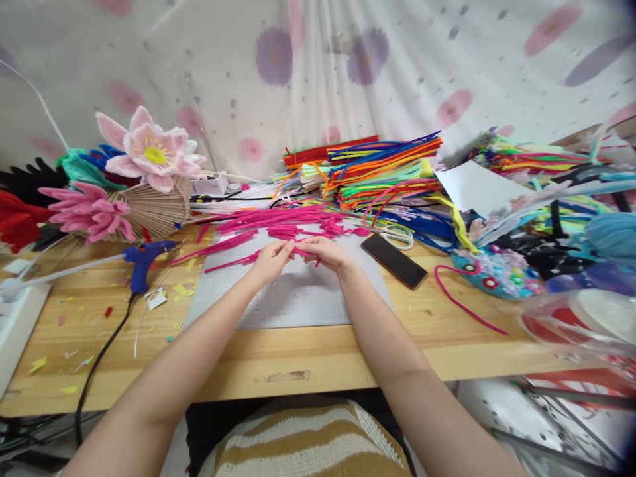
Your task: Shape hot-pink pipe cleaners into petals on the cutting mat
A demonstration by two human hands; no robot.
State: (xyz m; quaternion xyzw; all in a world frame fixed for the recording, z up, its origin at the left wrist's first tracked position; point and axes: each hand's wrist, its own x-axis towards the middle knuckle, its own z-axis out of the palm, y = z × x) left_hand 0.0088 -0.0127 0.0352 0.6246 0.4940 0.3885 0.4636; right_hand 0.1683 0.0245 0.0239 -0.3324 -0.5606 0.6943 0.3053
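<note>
Both my hands meet over a grey mat [293, 301] on the wooden table. My left hand [271, 260] and my right hand [325, 252] are closed in pinches on the same short pink pipe cleaner piece [299, 252], holding it between them just above the mat. Behind the hands lies a heap of cut pink pipe cleaner pieces [283, 222]. A black phone [394, 260] lies face up to the right of my right hand.
A blue glue gun [144, 260] with a black cord lies at the left. Pink pipe-cleaner flowers [149, 149] stand at the back left. Stacks of coloured pipe cleaners [382, 169] fill the back. White scissors [397, 233] and a long pink pipe cleaner [462, 301] lie at the right.
</note>
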